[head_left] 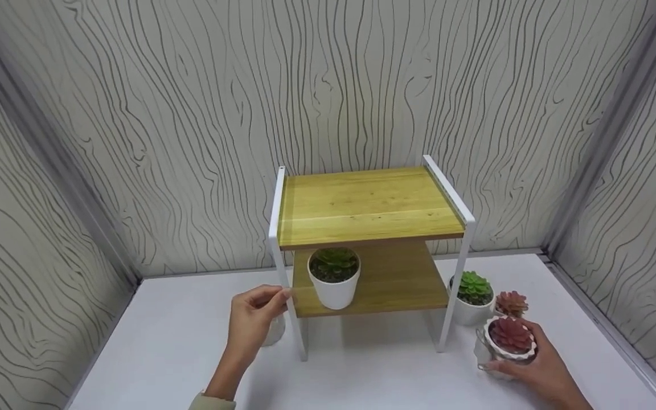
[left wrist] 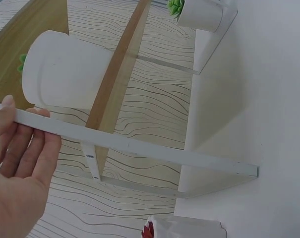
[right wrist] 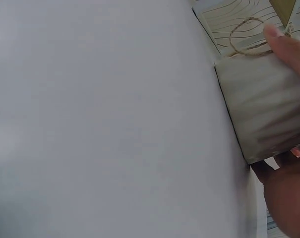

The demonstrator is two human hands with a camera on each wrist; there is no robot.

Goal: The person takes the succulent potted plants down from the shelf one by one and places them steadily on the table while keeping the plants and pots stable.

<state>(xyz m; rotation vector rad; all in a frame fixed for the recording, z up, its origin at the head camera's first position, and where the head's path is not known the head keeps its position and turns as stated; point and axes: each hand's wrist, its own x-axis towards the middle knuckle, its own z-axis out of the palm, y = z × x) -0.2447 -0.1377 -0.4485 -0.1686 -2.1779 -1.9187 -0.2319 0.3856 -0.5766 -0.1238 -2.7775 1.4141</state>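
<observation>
A two-tier shelf stand [head_left: 373,205] with wooden boards and white metal side frames stands on the white table. My left hand [head_left: 251,316] pinches its left front leg [left wrist: 135,144] between thumb and fingers, at about the lower board's height. On that board [head_left: 402,285], at the left, sits a smooth white pot [head_left: 336,290] with a green plant. At the right, my right hand [head_left: 547,370] grips a white scallop-rimmed pot [head_left: 490,356] holding a dark red succulent [head_left: 511,335]. A loop of twine [right wrist: 246,52] hangs by its rim in the right wrist view; its base is close to the tabletop.
Beside the stand's right leg is a white pot [head_left: 470,312] with a bright green succulent. A pinkish-red succulent [head_left: 511,303] shows behind the held pot. Left of the stand, another white pot [head_left: 274,333] is partly hidden by my left hand. Wood-grain-patterned walls [head_left: 191,142] enclose the table.
</observation>
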